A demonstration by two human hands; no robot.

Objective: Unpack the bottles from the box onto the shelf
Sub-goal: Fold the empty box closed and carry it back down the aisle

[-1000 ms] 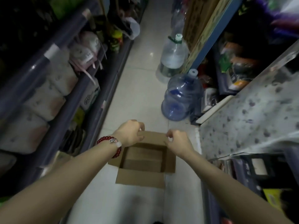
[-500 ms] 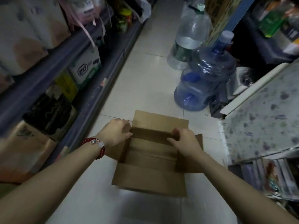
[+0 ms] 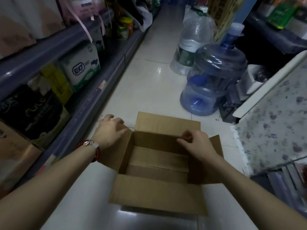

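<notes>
Our both forearms extended forward, downward. Our left hand (image 3: 109, 130) fingers relaxed, spread; our right hand (image 3: 196, 143) fingers curled, thumb meeting fingertips.

Dim, bluish; glare on floor tiles (image 3: 159, 70); edges bowed, right side blurred.
</notes>
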